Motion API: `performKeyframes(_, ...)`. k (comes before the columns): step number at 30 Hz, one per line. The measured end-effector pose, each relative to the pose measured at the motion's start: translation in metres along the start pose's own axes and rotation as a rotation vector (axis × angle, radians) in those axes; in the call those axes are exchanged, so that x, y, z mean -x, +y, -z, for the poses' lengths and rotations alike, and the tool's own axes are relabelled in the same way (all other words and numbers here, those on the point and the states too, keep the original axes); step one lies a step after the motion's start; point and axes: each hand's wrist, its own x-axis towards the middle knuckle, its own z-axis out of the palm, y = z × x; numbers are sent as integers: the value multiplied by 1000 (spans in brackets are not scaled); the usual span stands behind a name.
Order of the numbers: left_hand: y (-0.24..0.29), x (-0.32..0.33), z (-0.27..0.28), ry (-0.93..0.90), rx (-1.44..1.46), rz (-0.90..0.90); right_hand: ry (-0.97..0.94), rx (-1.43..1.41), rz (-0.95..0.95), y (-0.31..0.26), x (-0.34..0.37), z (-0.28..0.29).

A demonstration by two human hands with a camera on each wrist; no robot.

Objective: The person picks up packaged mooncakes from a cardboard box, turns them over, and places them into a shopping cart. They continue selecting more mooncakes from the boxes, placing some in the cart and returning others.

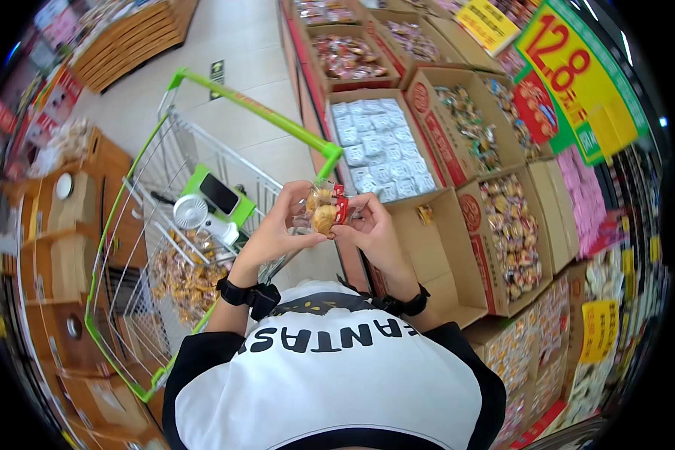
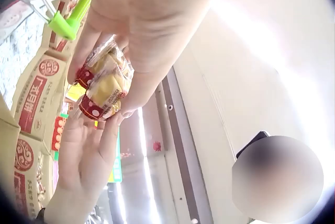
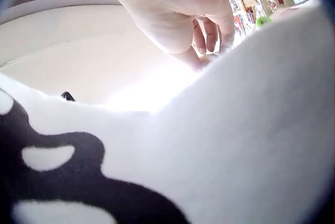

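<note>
White lettered shirt fills the foreground. Beyond it, the left hand and right hand pinch wrapped pastries between them from opposite sides; the trolley stands left of the hands, cartons right.

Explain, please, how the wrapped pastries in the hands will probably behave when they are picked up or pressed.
The wrapped pastries are probably light: they look small beside the left hand and right hand. Their shiny clear film may crinkle and slip slightly. The golden, baked-looking contents could crumble if squeezed hard.
</note>
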Motion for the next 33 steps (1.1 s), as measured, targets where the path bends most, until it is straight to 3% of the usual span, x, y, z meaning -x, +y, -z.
performKeyframes(5, 6, 44, 20, 198, -59, 33, -235, -47, -198, 13, -17, -29)
performKeyframes(9, 9, 87, 34, 368, -106, 87, -414, -12, -226, 29, -26, -61)
performKeyframes(11, 8, 107, 41, 427, -108, 30, -509, -4, -226, 42, -31, -78)
performKeyframes(13, 9, 127, 45, 530, -114, 75, -621, 64, -228, 57, -35, -95)
performKeyframes(14, 11, 138, 49, 553, -127, 115, -665, 161, -130, 61, -37, -105)
performKeyframes(18, 2, 177, 63, 620, 19, 184, -963, 375, -167, 69, -43, -134)
performKeyframes(23, 7, 207, 67, 700, 0, 316, -1084, 276, -436, 90, -37, -158)
performKeyframes(26, -3, 223, 67, 715, -202, 396, -1228, 380, -667, 100, -32, -166)
performKeyframes(31, -26, 239, 68, 763, -66, 521, -1284, 381, -775, 126, -22, -172)
performKeyframes(33, -30, 242, 67, 800, 2, 547, -1219, 313, -759, 133, -16, -175)
